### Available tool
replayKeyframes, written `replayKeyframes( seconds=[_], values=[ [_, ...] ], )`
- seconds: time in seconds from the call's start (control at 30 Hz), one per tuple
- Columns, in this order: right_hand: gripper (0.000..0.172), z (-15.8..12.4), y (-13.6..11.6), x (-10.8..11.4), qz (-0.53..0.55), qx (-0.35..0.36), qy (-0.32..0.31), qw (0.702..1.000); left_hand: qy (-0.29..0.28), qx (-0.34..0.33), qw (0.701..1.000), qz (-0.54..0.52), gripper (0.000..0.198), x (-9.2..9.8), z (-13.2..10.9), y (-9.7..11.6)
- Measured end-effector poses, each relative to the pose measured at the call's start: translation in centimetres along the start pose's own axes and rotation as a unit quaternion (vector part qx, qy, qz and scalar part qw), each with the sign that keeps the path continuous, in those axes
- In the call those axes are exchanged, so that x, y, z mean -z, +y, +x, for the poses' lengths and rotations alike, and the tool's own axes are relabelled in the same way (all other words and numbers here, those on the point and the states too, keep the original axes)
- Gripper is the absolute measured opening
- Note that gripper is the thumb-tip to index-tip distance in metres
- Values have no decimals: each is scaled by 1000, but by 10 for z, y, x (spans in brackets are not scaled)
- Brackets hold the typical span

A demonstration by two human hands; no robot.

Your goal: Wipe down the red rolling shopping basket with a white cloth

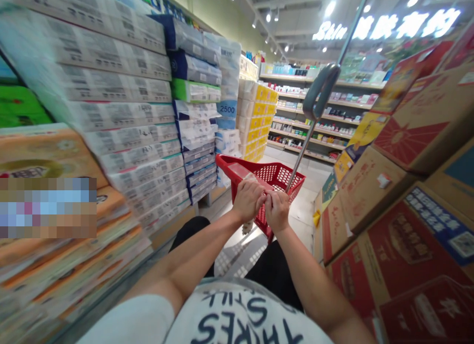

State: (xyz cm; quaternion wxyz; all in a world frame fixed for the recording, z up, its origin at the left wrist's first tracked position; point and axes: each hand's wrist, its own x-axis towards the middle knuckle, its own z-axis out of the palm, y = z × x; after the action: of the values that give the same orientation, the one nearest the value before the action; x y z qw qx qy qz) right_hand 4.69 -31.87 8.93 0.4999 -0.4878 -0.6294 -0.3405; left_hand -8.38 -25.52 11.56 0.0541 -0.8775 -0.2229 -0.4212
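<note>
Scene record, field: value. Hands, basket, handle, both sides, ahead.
left hand: curled at near side of red perforated plastic basket
right hand: beside left hand, fingers curled; exact grip unclear
handle: slanted silver metal pole, grey loop grip
left side: stacked plastic-wrapped white packs
right side: stacked brown-and-red cardboard cartons
ahead: stocked shelves

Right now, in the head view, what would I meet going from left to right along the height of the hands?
Orange packs, white-wrapped stack, blue-and-white packs, left hand, right hand, red-and-brown cartons.
</note>
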Motion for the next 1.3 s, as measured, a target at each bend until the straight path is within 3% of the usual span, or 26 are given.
replayKeyframes(
  seconds=[0.13,0.33,0.5,0.7,0.87,1.03,1.2,1.3],
  values=[
    [18,0,-2,0,-14,0,6,1000,-40,-14,999,-1,44,2,7,0],
    [19,-2,1,0,3,-5,-14,1000,7,-3,1000,-7,41,3,0,1],
    [20,-2,1,-1,-4,-8,-7,1000,-41,-19,999,-4,45,3,9,0],
    [18,-1,3,0,5,-4,-13,1000,31,-8,999,-6,43,-5,-5,1],
    [19,-2,5,0,-8,-9,-8,1000,-24,-11,1000,-1,45,-1,6,2],
    [18,-1,4,2,5,-3,-14,1000,14,-18,1000,-14,43,-3,-1,1],
    [19,0,2,2,7,-5,-4,1000,-27,-9,1000,0,46,-2,8,0],
    [17,0,3,2,8,-5,-5,1000,-18,-29,999,-8,45,-1,5,0]
  ],
)
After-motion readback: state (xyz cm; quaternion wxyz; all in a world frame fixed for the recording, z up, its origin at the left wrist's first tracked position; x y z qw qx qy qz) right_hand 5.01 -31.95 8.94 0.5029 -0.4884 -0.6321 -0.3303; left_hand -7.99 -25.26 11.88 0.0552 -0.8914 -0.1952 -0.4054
